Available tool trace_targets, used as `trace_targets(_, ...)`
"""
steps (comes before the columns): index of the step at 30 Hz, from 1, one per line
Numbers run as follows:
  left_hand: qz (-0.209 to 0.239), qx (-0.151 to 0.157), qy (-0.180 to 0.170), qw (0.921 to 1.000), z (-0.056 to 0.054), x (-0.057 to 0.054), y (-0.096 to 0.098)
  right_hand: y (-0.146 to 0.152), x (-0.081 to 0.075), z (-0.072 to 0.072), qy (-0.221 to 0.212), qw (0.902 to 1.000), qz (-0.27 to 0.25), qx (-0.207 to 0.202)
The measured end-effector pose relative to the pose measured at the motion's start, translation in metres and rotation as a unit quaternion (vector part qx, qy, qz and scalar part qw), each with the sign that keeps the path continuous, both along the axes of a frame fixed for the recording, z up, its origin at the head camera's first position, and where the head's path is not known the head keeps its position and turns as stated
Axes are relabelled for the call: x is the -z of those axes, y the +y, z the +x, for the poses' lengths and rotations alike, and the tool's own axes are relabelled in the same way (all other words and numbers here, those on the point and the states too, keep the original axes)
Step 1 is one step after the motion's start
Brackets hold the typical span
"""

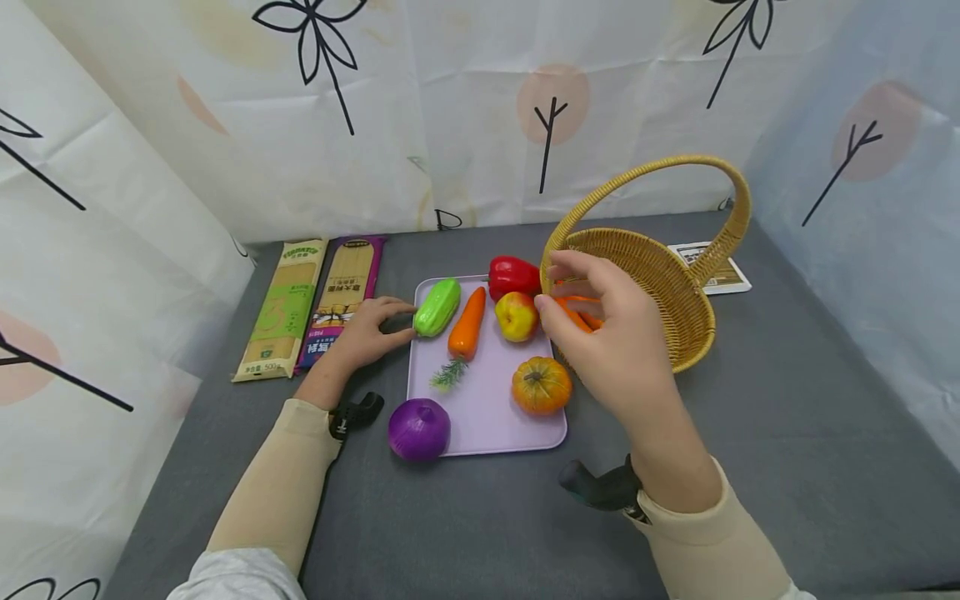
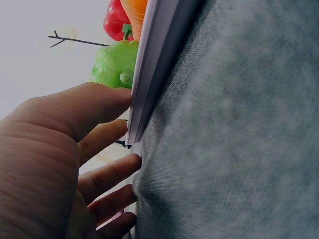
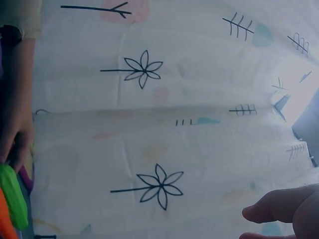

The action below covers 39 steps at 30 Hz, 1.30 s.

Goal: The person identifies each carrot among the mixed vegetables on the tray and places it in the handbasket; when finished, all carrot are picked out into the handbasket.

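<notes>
My left hand (image 1: 370, 335) rests at the left edge of a lilac tray (image 1: 495, 421), its fingers by the rim. A green squash (image 1: 437, 307) lies just beyond its fingertips, beside a carrot (image 1: 470, 323). My right hand (image 1: 618, 342) is raised in front of a wicker basket (image 1: 693, 325), thumb and fingers bent and apart. Behind that hand shows an orange thing (image 1: 573, 315), mostly hidden. A red bell pepper (image 1: 513, 277), a red-yellow apple (image 1: 517, 317) and a small pumpkin (image 1: 542, 385) sit on the tray. A purple onion (image 1: 419, 429) overlaps its near left corner.
Two pasta packs, one green (image 1: 281, 308) and one purple (image 1: 343, 296), lie left of the tray. A white-edged card (image 1: 727, 275) lies partly behind the basket, whose tall handle (image 1: 660, 164) arches upward. Patterned cloth (image 1: 465, 100) encloses the grey table (image 1: 787, 433).
</notes>
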<state>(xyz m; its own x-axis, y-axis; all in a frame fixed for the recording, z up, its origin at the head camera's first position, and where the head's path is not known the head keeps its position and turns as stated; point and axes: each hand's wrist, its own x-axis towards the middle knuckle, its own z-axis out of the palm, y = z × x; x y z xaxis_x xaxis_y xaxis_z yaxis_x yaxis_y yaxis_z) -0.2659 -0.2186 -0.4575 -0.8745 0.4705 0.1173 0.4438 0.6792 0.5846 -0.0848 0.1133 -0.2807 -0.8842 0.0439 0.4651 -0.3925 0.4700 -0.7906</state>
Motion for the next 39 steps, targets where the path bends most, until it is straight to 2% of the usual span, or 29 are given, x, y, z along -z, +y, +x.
trace_targets(7, 0.0, 0.0, 0.002, 1.0, 0.0, -0.001, 0.001, -0.032, 0.022, -0.008, -0.017, 0.9978, 0.034, -0.055)
trace_targets(10, -0.001, -0.001, 0.002, 1.0, 0.0, -0.001, 0.001, -0.045, 0.033, -0.012, -0.024, 0.9957, 0.059, -0.067)
trace_targets(16, 0.001, -0.001, 0.004, 1.0, 0.002, -0.002, 0.001, -0.062, 0.055, -0.022, -0.044, 0.9922, 0.095, -0.068)
trace_targets(22, 0.006, 0.005, 0.014, 0.9999, 0.002, -0.002, 0.002, -0.073, 0.078, -0.038, -0.088, 0.9886, 0.107, -0.059)
trace_targets(29, -0.001, -0.001, 0.016, 0.9999, 0.001, -0.001, 0.0, -0.084, 0.108, -0.058, -0.16, 0.9736, 0.156, -0.044)
trace_targets(32, -0.004, 0.0, 0.015, 0.9999, 0.002, -0.001, 0.0, -0.087, 0.117, -0.064, -0.184, 0.9668, 0.173, -0.038)
trace_targets(39, -0.006, -0.003, 0.012, 0.9999, 0.002, -0.002, 0.002, -0.096, 0.132, -0.071, -0.205, 0.9527, 0.223, -0.023)
